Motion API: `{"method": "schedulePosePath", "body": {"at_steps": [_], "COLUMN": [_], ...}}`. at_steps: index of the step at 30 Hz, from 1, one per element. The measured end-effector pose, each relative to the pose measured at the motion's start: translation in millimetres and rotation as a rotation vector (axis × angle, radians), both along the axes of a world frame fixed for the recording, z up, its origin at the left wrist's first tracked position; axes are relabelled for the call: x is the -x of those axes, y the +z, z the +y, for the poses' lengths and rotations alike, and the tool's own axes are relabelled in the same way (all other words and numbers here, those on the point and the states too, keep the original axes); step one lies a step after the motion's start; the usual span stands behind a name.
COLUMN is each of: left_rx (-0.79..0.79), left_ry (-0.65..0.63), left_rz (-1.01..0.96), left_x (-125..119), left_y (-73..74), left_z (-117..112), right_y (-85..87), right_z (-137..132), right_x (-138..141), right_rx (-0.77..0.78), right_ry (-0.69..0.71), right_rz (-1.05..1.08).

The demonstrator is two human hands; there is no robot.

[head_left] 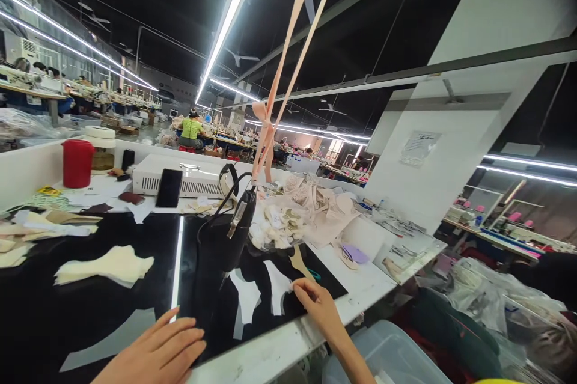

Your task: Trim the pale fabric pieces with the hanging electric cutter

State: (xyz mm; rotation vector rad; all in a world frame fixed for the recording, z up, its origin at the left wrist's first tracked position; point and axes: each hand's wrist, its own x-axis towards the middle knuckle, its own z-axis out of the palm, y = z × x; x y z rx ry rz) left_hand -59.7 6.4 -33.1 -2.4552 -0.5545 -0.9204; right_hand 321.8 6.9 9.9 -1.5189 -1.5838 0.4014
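Note:
My left hand lies over the near edge of the black work surface, fingers stretched out, holding nothing. Beside it is a translucent, curved grey piece. My right hand pinches the right edge of a white cut fabric piece between thumb and forefinger. A second white fabric piece lies to its left. Between the hands and the back of the table, a black corded tool hangs from peach elastic straps. A stack of cream fabric pieces sits at the left.
At the back stand a white vented box, a phone, a red container and a jar. A bag of fabric pieces and bra parts pile up behind. Teal-handled scissors lie near my right hand. Below is a plastic bin.

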Motion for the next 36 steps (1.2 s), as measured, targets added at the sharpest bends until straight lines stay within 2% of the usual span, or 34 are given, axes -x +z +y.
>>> {"method": "schedulePosePath", "body": {"at_steps": [3,5,7,10,13,18,24,31,36], "left_rx": [0.046,0.162,0.309,0.453,0.505,0.556,0.621,0.733,0.855], "left_ry": [-0.101,-0.109,-0.052,-0.056,-0.065,-0.068,-0.089,-0.132,-0.204], "left_rz": [0.138,0.227,0.238,0.265,0.307,0.310,0.262,0.194,0.102], "left_x": [-47,-82,-113,-148,-167,-174,-171,-174,-165], "left_y": [27.2,43.2,54.4,59.3,54.1,46.2,46.0,45.5,60.5], "left_z": [6,11,19,33,46,50,46,47,40], "right_y": [1.4,1.8,2.7,5.0,7.4,7.8,14.4,45.0,70.9], "right_z": [4,7,9,11,10,14,28,36,13], "right_x": [1,2,2,3,3,-1,-6,-10,1], "right_rx": [0.007,0.009,0.010,0.004,-0.010,0.001,-0.018,-0.175,-0.167], "right_ry": [0.005,0.006,0.008,0.018,0.040,0.067,0.030,-0.024,0.052], "right_rz": [0.038,0.058,0.075,0.095,0.114,0.222,0.552,1.013,1.116]}}
